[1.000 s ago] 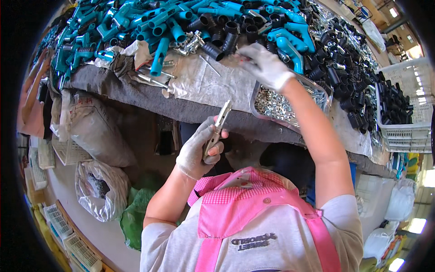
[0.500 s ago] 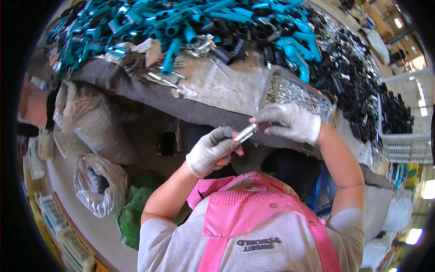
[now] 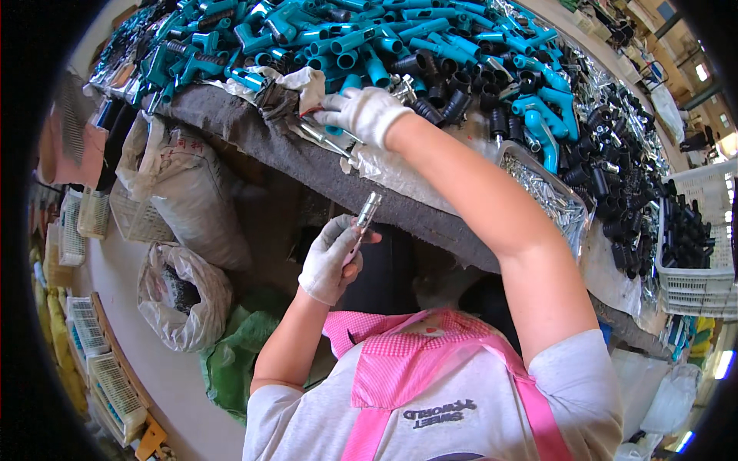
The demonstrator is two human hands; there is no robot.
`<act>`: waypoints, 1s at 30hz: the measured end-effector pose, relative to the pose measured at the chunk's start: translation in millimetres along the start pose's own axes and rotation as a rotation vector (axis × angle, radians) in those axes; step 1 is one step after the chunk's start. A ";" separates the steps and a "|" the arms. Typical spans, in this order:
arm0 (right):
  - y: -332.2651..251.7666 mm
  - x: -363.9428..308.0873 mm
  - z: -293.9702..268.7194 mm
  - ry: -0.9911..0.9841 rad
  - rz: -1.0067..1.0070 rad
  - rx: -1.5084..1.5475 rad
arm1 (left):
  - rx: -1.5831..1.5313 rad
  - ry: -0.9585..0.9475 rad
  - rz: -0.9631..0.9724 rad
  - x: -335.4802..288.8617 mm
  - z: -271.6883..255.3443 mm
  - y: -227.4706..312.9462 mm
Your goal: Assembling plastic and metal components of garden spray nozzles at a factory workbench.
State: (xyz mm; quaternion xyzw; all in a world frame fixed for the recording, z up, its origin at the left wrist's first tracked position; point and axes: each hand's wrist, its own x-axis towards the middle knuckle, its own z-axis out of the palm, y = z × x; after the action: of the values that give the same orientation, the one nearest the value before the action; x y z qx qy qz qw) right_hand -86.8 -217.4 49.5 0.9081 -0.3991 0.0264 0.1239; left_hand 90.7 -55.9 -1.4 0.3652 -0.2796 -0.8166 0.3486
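Note:
My left hand [image 3: 332, 260], in a white glove with grey fingertips, is closed around a shiny silver metal tube [image 3: 369, 210] that points up and away from me. The tube is held above my lap, in front of the bench edge. My right hand [image 3: 365, 117], gloved in white too, is stretched out over the bench. Its fingers reach toward a crumpled whitish cloth [image 3: 306, 86] with a red edge, and they look extended and slightly apart. Thin metal rods [image 3: 327, 140] lie beneath that hand; whether the fingertips touch anything is unclear.
Teal plastic housings [image 3: 369, 38] are heaped along the back, with black ribbed sleeves [image 3: 455, 100] beside them. A tray of small metal pins [image 3: 542, 192] stands right of my arm. Farther right is a white basket [image 3: 696, 280]. Sacks [image 3: 201, 207] and an open plastic bag [image 3: 184, 330] sit at left.
My right hand has left the metal tube and moved away and to the left, over the bench beside the cloth. My left hand keeps the tube, now tilted more upright.

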 end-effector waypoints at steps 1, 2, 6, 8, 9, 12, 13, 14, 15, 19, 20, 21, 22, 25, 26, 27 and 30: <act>0.8 6.0 2.3 -0.056 0.011 -0.059 | 0.037 0.000 -0.008 2.0 2.4 2.2; 8.2 5.2 2.6 -0.013 -0.004 -0.111 | 0.040 -0.002 -0.019 4.5 3.9 4.4; 0.5 -52.4 -42.6 0.577 0.434 0.516 | -0.002 -0.050 -0.018 -2.7 -4.9 14.2; -8.6 -107.4 -69.9 0.521 0.809 1.291 | 0.054 -0.098 -0.023 -6.4 -3.2 18.8; -18.9 -124.7 -73.1 0.629 0.961 1.414 | 0.101 -0.116 -0.029 -3.6 0.7 17.7; -40.4 -193.8 -74.6 0.562 1.275 1.657 | 0.127 -0.317 -0.185 10.0 24.3 6.4; -46.4 -213.1 -67.5 0.648 1.372 1.707 | 0.169 -0.390 -0.204 13.9 32.6 0.7; -50.0 -235.5 -57.3 0.734 1.403 1.757 | 0.212 -0.461 -0.241 17.8 37.7 -4.5; -59.5 -243.0 -61.2 0.763 1.403 1.697 | 0.183 -0.494 -0.256 16.7 39.0 -16.5; -71.5 -292.4 -55.4 0.884 1.268 1.841 | 0.231 -0.536 -0.275 4.9 57.1 -28.7; -80.9 -296.5 -58.7 0.925 1.320 1.891 | 0.229 -0.534 -0.285 4.2 63.0 -32.8; -86.4 -300.3 -61.2 0.911 1.310 1.889 | 0.229 -0.540 -0.299 3.7 66.6 -33.1; -93.4 -301.6 -65.8 0.823 1.295 1.914 | 0.287 -0.544 -0.268 -0.3 72.8 -29.3; -103.4 -304.2 -56.2 0.656 1.283 2.176 | 0.375 -0.513 -0.276 -11.0 83.5 -27.0; -107.9 -301.0 -58.8 0.477 1.172 2.245 | 0.389 -0.556 -0.285 -11.1 87.6 -26.8; -116.7 -298.3 -66.9 0.473 1.191 2.221 | 0.365 -0.531 -0.311 -16.0 89.4 -29.3; -111.2 -314.1 -73.2 0.538 0.928 1.770 | 0.318 -0.578 -0.352 -11.6 82.5 -35.6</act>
State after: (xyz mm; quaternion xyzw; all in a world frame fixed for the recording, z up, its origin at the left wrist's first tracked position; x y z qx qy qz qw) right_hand -215.3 98.6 51.5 0.3950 -0.5069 0.5577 -0.5254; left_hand 18.0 -8.8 25.5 0.2118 -0.4227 -0.8798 0.0487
